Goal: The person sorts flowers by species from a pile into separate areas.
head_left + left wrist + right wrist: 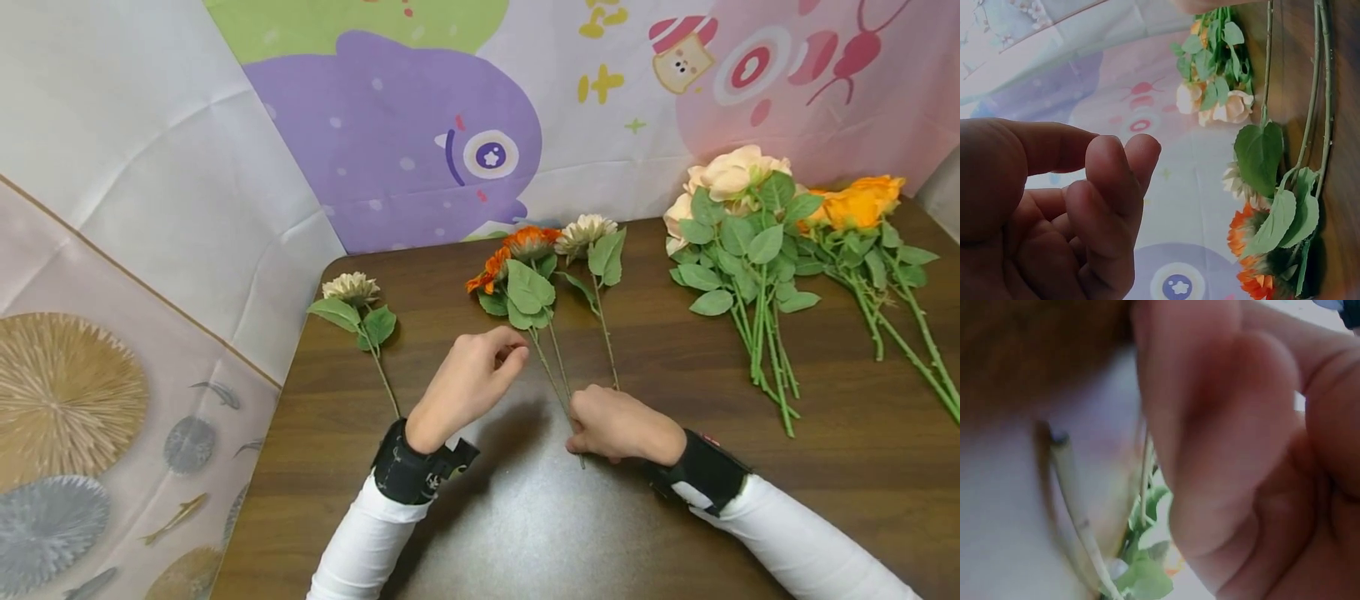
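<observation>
Two orange flowers point(531, 242) with green leaves lie at the middle of the table, their stems running toward the person. My right hand point(618, 425) pinches an orange flower's stem near its lower end; the fingers hide the exact contact. A cream flower point(587, 237) lies just right of them, its stem passing under that hand. In the right wrist view, a loose stem end point(1063, 447) rests beside the curled fingers point(1222, 444). Left of the orange flowers' stems, my left hand point(472, 379) hovers with loosely bent fingers and nothing in them.
Another cream flower point(351, 289) lies at the table's left side, its stem reaching the left wrist. At the right lie a bunch of pale peach roses point(738, 173) and a bunch of yellow-orange flowers point(858, 204). A printed cloth point(420, 142) hangs behind the wooden table point(847, 517).
</observation>
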`<action>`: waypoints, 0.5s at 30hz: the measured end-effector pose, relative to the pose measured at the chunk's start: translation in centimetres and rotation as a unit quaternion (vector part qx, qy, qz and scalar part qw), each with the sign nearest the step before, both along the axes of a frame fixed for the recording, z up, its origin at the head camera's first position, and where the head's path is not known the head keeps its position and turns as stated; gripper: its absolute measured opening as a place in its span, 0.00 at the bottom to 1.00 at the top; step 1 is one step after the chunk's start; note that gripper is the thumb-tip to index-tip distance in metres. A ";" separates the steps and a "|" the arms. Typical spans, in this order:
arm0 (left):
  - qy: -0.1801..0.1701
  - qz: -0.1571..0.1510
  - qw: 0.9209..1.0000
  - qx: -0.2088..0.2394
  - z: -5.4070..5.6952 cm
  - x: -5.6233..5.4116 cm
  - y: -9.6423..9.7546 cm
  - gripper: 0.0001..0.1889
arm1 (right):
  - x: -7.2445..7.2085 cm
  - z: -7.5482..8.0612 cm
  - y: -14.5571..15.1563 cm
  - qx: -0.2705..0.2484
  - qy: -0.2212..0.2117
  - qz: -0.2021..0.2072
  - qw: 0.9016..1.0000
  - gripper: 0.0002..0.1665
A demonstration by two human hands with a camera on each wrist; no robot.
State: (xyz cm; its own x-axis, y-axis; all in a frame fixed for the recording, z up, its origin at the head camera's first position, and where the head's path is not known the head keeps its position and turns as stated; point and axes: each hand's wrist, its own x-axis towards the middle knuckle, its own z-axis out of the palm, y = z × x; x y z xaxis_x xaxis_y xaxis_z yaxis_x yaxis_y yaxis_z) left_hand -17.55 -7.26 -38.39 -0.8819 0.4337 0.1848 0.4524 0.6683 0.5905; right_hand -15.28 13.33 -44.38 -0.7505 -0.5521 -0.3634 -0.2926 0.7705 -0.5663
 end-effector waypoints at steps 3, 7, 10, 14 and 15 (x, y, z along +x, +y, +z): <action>0.001 0.008 1.000 0.002 0.2 0.0 -0.3 0.07 | 0.0 -0.2 -0.2 -0.013 -0.002 0.003 1.000 0.25; -0.004 0.026 1.000 0.002 0.6 -0.1 -1.0 0.07 | -0.3 -0.3 -0.4 -0.047 -0.017 0.007 0.999 0.26; -0.011 0.043 0.999 -0.004 0.7 -0.6 -1.7 0.09 | -0.4 -0.3 -0.2 -0.074 -0.033 -0.001 0.997 0.25; -0.036 0.088 0.995 -0.039 0.7 -2.2 -4.1 0.11 | -0.5 0.3 0.4 -0.108 -0.040 -0.005 0.993 0.24; -0.051 0.102 0.992 -0.054 0.8 -2.6 -5.1 0.11 | -0.5 0.6 0.6 -0.118 -0.040 -0.005 0.992 0.24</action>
